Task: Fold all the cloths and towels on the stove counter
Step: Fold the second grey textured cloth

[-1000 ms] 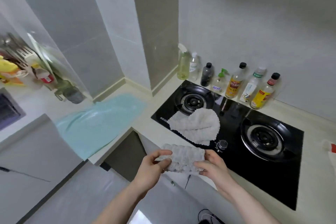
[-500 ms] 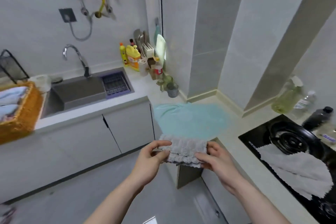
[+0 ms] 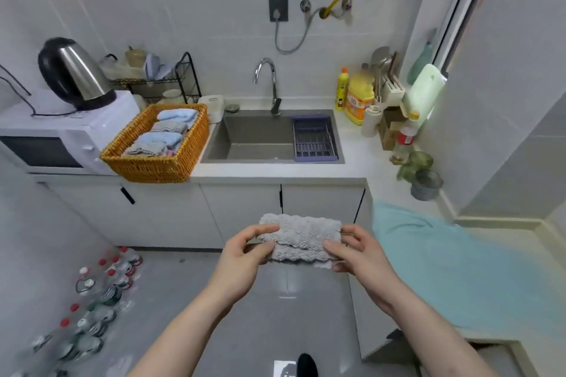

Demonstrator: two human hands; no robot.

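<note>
1. A folded grey cloth point(image 3: 301, 237) is held in the air above the floor, pinched at its ends by the left hand point(image 3: 245, 249) and the right hand point(image 3: 356, 251).
2. A teal towel point(image 3: 453, 266) is spread on the counter point(image 3: 496, 229) at right.
3. Folded cloths, apparently blue and grey, are stacked in a wicker basket point(image 3: 153, 162) beside the sink point(image 3: 257, 135).
4. A kettle point(image 3: 75, 73) is seen atop the microwave point(image 3: 46, 138).

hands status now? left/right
Left hand: pinches the left end of the folded grey cloth.
Right hand: pinches its right end.
</note>
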